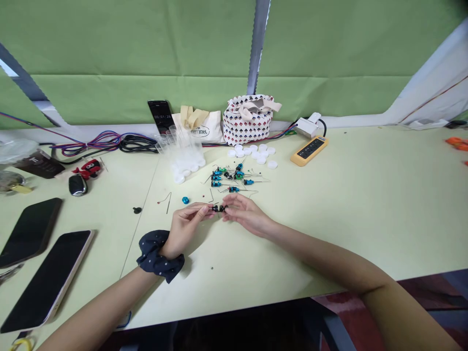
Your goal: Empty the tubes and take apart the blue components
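A pale green tabletop (358, 229) is backed by a green cloth screen (109, 58). Near the far edge, a yellow power strip (309, 151) and loose white bottle caps (261, 159) are laid out, and a cluster of blue and green wired components (234, 178) is gathered just in front of them. Nearer the viewer, a small black wired component (218, 208) is held above the table between the two hands, its long axis lying roughly side to side. It is pinched at its left end by the fingertips (204, 207) of the left hand (185, 228), the nearer hand. The right hand (246, 214) is curled inward, its fingers (228, 201) just beside the right end; whether contact is made cannot be told.
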Demonstrator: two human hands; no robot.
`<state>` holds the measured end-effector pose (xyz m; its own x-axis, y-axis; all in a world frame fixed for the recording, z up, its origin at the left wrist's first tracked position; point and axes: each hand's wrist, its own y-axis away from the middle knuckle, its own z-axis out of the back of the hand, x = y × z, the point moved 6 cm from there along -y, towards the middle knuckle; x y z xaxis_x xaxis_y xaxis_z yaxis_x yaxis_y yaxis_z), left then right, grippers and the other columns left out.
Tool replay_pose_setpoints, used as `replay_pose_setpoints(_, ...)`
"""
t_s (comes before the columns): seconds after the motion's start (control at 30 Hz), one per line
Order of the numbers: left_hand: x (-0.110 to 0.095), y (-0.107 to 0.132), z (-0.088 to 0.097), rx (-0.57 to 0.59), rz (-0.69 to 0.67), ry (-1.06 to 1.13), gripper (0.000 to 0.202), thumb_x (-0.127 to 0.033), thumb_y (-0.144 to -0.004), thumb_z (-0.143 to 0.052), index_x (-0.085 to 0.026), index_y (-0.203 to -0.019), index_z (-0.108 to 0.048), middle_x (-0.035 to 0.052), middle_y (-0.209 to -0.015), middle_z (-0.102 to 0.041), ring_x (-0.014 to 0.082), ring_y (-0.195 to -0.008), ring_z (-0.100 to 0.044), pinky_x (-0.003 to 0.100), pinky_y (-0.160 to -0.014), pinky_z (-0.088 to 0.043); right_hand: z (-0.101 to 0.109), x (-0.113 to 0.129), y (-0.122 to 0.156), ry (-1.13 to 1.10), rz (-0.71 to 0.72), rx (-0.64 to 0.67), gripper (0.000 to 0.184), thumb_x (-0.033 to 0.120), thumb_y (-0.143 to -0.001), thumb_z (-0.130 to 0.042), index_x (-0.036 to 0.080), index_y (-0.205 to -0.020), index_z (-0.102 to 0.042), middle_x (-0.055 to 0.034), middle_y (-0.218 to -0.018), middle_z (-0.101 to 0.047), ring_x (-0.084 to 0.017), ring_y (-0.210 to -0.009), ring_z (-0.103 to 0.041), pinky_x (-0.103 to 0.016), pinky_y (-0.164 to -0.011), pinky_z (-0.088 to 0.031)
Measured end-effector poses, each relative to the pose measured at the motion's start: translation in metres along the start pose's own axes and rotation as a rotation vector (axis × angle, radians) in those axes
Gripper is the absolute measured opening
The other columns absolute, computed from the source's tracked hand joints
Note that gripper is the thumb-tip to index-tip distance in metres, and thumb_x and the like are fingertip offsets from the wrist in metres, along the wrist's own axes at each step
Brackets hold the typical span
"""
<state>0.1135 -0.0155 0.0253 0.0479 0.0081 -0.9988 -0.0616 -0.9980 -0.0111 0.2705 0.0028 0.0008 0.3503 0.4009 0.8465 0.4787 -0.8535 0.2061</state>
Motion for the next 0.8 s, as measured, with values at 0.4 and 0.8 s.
replay_pose_setpoints(0.4, 0.000, 0.000, 0.002, -0.054, 0.007, -0.012, 0.027, -0.039, -0.074, -0.070, -0.015, -0.083, -0.074, 0.0101, -0.097, -0.072, 0.0200, -0.079, -0.069, 0.037, -0.082, -0.058, -0.002, -0.005, 0.000, -0.047, -0.101, 0.035, 0.035, 0.043, -0.077, -0.066, 0.020, -0.100, -0.053, -0.0034, -0.085, -0.065, -0.013, -0.066, -0.063, -0.027, -0.059, -0.051)
replay_pose_setpoints(0.8, 0.002, 0.001, 0.000, -0.033, 0.038, 0.052, 0.025, -0.037, -0.075, -0.069, -0.013, -0.082, -0.073, 0.0098, -0.098, -0.072, 0.0195, -0.078, -0.070, 0.035, -0.080, -0.058, -0.003, -0.004, 0.002, 0.204, -0.037, 0.045, 0.037, 0.051, -0.078, -0.060, 0.015, -0.084, -0.055, 0.0001, -0.065, -0.058, -0.005, -0.040, -0.042, -0.020, -0.037, -0.033)
